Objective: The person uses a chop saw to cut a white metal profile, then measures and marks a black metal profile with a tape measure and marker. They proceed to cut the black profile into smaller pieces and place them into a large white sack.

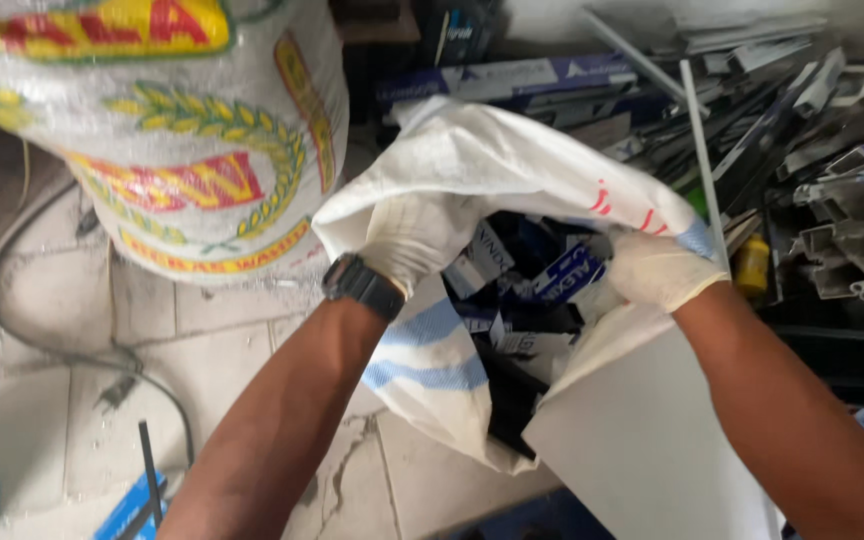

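A white woven sack with blue stripes lies open in the middle, filled with dark and blue-wrapped metal offcuts. My left hand, in a white glove with a black wristwatch at the wrist, grips the sack's left rim. At the sack's right rim my right hand, also gloved in white, clutches the cloth. Both hands hold the mouth apart.
A full printed sack with yellow and red markings stands at the upper left. A heap of grey metal profiles fills the right side. A black cable runs over the cracked tiled floor. A yellow object sits by the pile.
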